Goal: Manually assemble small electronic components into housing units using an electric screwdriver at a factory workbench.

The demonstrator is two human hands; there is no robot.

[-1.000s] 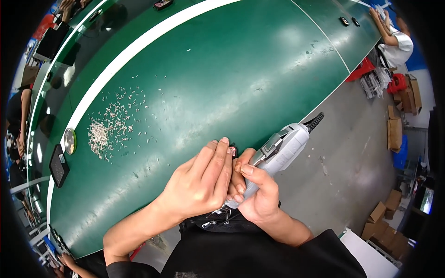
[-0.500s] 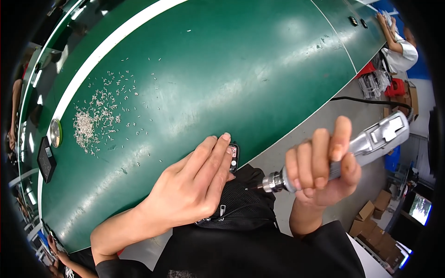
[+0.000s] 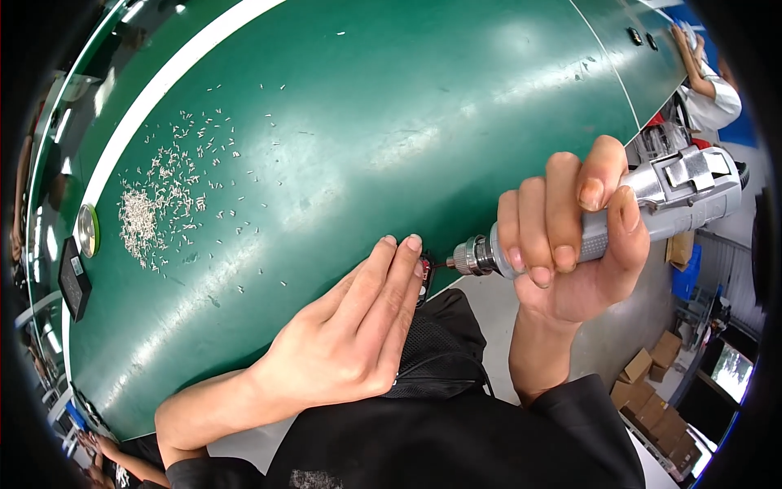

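My right hand (image 3: 570, 244) grips a grey rotary power tool (image 3: 652, 204), raised beside the edge of the green table (image 3: 366, 138), its metal chuck and thin bit pointing left. My left hand (image 3: 350, 342) lies flat at the table's near edge, fingers together, pressing on a small dark part (image 3: 423, 277) that shows a little red. Most of that part is hidden under the fingers. The bit's tip is right at the part by my left fingertips.
A pile of small pale slivers (image 3: 163, 204) is scattered on the left of the table. A round metal disc (image 3: 85, 230) and a small black device (image 3: 73, 277) lie at its left edge. Another person (image 3: 709, 81) sits far right; cardboard boxes (image 3: 652, 391) stand on the floor.
My right hand swung the tool away to the right, off my left hand, then brought it back so the bit meets the part. The view has closed in on the table.
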